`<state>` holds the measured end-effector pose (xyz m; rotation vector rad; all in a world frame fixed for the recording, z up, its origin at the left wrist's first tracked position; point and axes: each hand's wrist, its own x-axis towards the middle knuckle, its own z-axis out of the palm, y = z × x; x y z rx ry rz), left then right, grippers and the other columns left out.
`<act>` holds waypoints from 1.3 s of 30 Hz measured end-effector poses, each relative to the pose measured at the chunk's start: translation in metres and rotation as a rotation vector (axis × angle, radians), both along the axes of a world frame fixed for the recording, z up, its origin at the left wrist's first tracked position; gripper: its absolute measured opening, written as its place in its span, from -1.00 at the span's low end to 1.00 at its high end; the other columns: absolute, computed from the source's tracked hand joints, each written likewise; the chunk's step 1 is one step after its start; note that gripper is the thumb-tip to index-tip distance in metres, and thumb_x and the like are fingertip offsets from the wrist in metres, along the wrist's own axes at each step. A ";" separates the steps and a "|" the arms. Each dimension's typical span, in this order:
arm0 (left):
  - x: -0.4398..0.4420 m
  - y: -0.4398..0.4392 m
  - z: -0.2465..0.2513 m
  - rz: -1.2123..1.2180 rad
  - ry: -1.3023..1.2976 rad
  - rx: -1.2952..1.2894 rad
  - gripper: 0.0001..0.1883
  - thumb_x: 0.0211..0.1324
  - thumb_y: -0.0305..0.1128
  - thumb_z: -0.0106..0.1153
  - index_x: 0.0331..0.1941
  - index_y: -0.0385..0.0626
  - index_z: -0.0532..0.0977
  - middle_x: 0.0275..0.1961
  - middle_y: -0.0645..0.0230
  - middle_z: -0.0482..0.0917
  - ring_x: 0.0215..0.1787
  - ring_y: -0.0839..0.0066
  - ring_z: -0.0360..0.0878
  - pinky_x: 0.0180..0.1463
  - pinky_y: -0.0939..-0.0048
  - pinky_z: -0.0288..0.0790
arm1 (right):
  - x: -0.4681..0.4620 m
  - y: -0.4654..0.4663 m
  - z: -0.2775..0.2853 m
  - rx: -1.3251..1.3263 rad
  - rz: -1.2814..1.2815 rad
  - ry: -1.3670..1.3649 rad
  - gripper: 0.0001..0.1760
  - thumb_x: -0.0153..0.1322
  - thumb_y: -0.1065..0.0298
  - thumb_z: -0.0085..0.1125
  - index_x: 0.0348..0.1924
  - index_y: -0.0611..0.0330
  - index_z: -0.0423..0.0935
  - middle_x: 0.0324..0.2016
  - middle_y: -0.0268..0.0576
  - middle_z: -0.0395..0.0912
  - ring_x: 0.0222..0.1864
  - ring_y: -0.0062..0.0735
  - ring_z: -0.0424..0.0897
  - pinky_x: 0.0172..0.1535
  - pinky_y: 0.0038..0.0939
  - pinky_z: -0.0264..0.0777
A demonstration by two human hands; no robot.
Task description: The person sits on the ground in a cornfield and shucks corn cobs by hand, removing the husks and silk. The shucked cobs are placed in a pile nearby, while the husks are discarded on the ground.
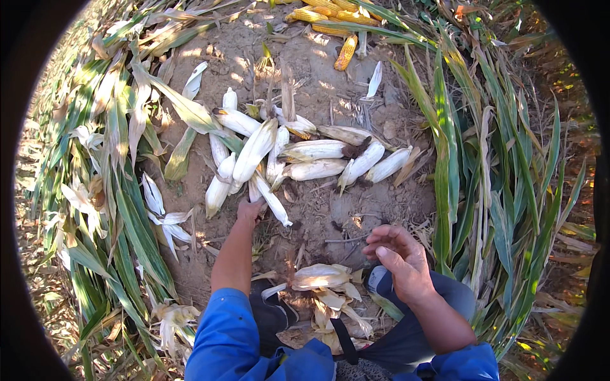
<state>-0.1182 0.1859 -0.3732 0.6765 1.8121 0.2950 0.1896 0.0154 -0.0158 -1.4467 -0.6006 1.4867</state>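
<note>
My left hand [250,210] reaches to the near edge of a pile of corn ears in pale husks. Its fingers curl around the near end of one husked ear [254,191], which lies partly under others; most of the grip is hidden. Beside it, a slim husked ear [272,199] slants toward me, and a large husked ear [255,150] lies across the pile. My right hand [398,259] is raised above my knee, empty, with thumb and fingers apart. Between my feet rests a heap of stripped husks [329,290].
Bare yellow corn cobs [333,12] are heaped at the far side, with a single cob [346,53] nearer. Cut corn stalks [457,190] line the right, and more leafy stalks [124,224] the left. Loose husks [171,228] lie on the soil [314,214].
</note>
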 end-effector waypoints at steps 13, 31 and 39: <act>-0.004 -0.053 0.083 0.095 -0.400 -0.176 -0.49 0.06 0.24 0.31 -0.51 0.01 0.45 -0.61 0.48 0.36 -0.72 0.60 0.19 -0.49 0.32 0.34 | -0.017 -0.017 0.005 0.051 0.154 -0.034 -0.60 0.48 0.36 0.18 0.15 0.30 0.45 -0.14 -0.17 0.60 -0.08 -0.42 0.61 0.00 -0.38 0.50; 0.019 -0.178 0.408 -0.742 -0.127 0.796 -0.46 0.13 -0.03 0.35 -0.07 -0.34 0.60 -0.27 0.17 0.73 -0.25 0.38 0.71 -0.13 0.33 0.53 | -0.080 -0.050 0.006 0.443 0.344 -0.186 -0.12 0.30 -0.09 0.47 0.26 0.37 0.36 0.06 0.03 0.56 0.09 -0.25 0.55 0.14 -0.24 0.43; 0.028 -0.153 0.391 -0.334 -0.045 1.108 -0.34 0.37 0.21 0.02 -0.04 -0.31 0.57 -0.30 -0.01 0.68 -0.26 0.12 0.67 -0.12 0.20 0.49 | -0.075 -0.059 0.019 0.692 0.310 -1.178 -0.09 0.18 0.04 0.53 0.28 0.23 0.34 0.04 0.09 0.48 0.07 0.11 0.52 0.09 -0.07 0.43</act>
